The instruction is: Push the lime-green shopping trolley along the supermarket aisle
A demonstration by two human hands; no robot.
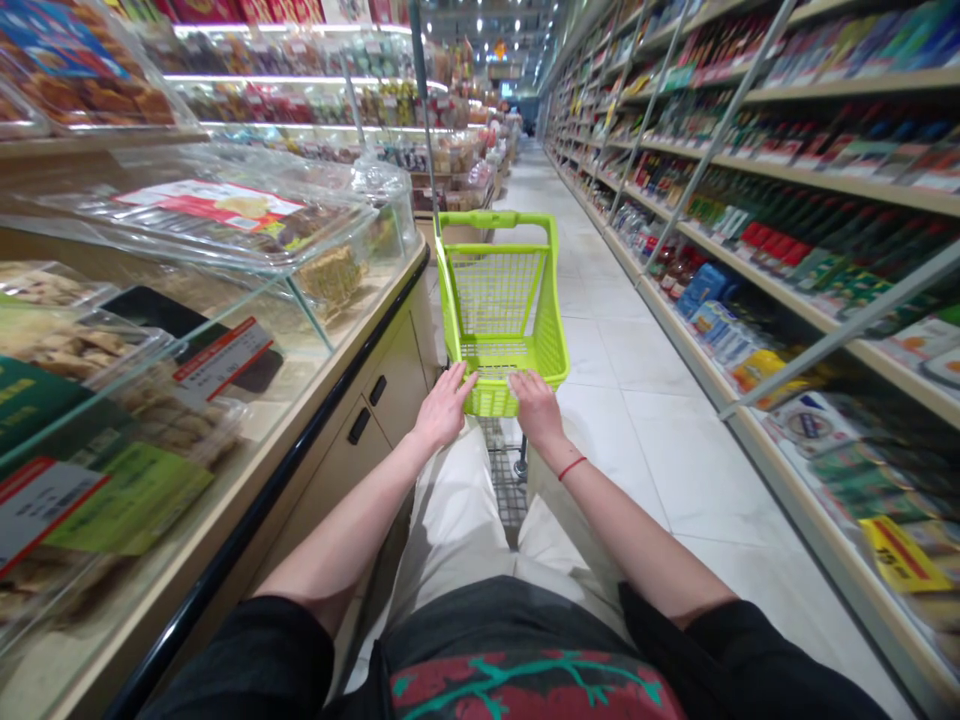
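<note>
Right in front of me stands a small lime-green plastic shopping cart (559, 340), its slatted basket with nothing visible in it. My left hand (445, 408) lies over the left part of its near edge, fingers bent across the rim. Gripping the same edge further right is my right hand (537, 406), with a red string around the wrist. The fingertips of both hands are partly hidden by the rim. Beneath the basket, a lower wire rack (510, 480) and part of a wheel show between my legs.
Close on the left is a glass-edged display counter (360, 330) with packed baked goods (247, 215) and price tags. Tall stocked shelves (787, 180) line the right side. Between them a pale tiled aisle (600, 350) runs ahead. Lit shelves (300, 90) rise beyond the counter.
</note>
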